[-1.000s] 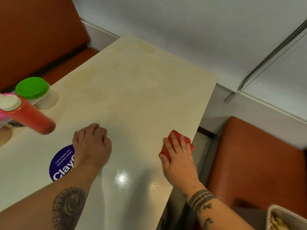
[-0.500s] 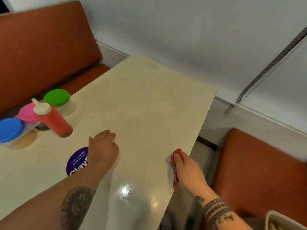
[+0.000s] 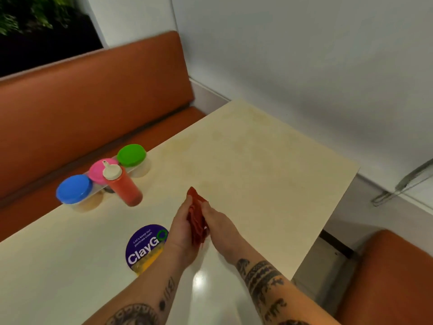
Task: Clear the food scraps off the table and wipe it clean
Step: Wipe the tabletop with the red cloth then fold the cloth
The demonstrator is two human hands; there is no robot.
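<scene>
Since half a second ago the right hand (image 3: 219,225) has left the surface's right edge and carried the red cloth (image 3: 196,222) inward. The left hand (image 3: 184,231) has lifted off the surface (image 3: 257,170) to meet it. Both forearms now reach in from six o'clock and converge just right of the picture's centre, with the hands palm to palm and the cloth bunched upright between them. The left hand's grip closes along the cloth's left side and the right hand's curled fingers clamp its right side, so both hands are grasping the cloth. One corner of the cloth pokes out above the fingertips toward twelve o'clock. I cannot tell whether its lower end touches the surface.

At eight o'clock from the hands, partly covered by the left wrist, lies a round purple ClayGo sticker (image 3: 143,248). I cannot tell whether the yellow patch on its lower part is print or residue. At ten o'clock a red sauce bottle (image 3: 124,187) stands before three tubs in a tray. The tubs have a green lid (image 3: 131,155), a pink lid (image 3: 97,171) and a blue lid (image 3: 74,189), and what is in them cannot be made out. An orange bench (image 3: 82,106) runs behind them. Faint yellowish marks show on the far half of the surface toward one o'clock.
</scene>
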